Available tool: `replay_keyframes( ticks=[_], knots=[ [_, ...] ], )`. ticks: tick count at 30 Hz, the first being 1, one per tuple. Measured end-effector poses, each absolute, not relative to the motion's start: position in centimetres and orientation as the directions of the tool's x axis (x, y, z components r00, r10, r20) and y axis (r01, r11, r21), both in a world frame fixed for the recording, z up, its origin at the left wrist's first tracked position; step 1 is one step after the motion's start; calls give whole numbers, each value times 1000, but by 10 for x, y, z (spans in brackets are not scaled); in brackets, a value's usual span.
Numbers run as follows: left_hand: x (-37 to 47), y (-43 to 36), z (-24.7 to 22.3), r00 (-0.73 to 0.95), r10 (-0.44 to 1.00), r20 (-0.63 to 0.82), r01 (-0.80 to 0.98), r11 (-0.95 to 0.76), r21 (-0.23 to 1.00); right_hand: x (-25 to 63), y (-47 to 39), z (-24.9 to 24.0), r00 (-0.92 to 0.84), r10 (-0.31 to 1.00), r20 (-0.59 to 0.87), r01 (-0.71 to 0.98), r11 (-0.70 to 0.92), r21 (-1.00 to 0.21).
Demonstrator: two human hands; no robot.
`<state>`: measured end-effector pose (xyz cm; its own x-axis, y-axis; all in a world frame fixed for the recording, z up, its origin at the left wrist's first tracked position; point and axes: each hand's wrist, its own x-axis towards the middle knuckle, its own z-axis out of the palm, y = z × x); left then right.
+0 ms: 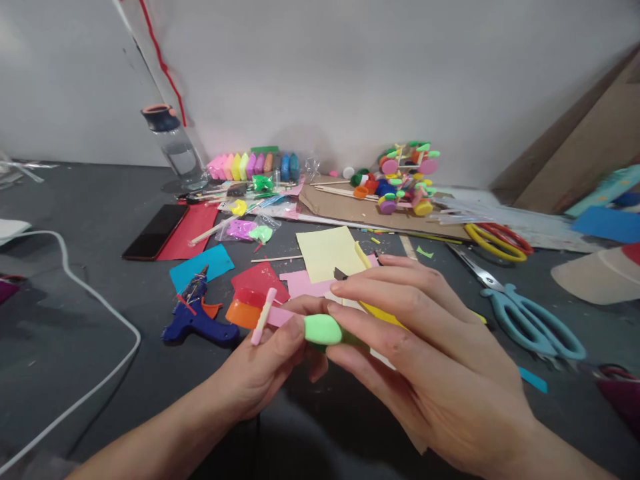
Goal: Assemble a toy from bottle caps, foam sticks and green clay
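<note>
Pink-and-green craft piece [281, 318] is held up between the two hands, over the near part of the worktop [120, 393]. At the left stands a blue glue gun [197, 321], on the worktop and apart from the piece. Next comes the piece's pink-and-cream crossbar [264, 317], tilted and sticking out free; it looks slight and could bend or come off if pushed, so it is best not used as a grip. A flat pink strip runs from it, probably thin and flexible, steadier when pinched close to the clay.

The left hand [250, 380] is closed around that middle part, thumb over the front. Right of the thumb sits the pale green lump [323, 329], likely light, soft clay that would dent under hard fingertips; broad, gentle pressure suits it. The right hand [445, 360] is nearly closed, index finger and thumb at the lump's right end, the other fingers loosely extended. How firmly it presses, I cannot tell. Farther right, blue-handled scissors [529, 319] lie on the worktop.
</note>
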<state>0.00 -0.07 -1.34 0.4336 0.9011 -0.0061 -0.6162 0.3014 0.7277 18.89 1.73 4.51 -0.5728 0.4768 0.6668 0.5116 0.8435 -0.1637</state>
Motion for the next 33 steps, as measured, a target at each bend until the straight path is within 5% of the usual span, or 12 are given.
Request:
replay_keyframes(
  ticks=[10,19,25,33],
  knots=[
    [1,-2,-14,450,893,-35,-629,344,697,187,18,46,-581,469,665,508,847,-155],
    [4,1,-2,404,895,-187,-647,424,633,188,23,43,-605,639,475,537,768,-350],
    [8,4,3,330,887,-323,-709,459,536,186,17,42,-605,648,463,534,761,-367],
    [13,3,-2,355,879,-319,-743,472,474,178,11,13,-526,754,393,598,657,-459]
  ],
)
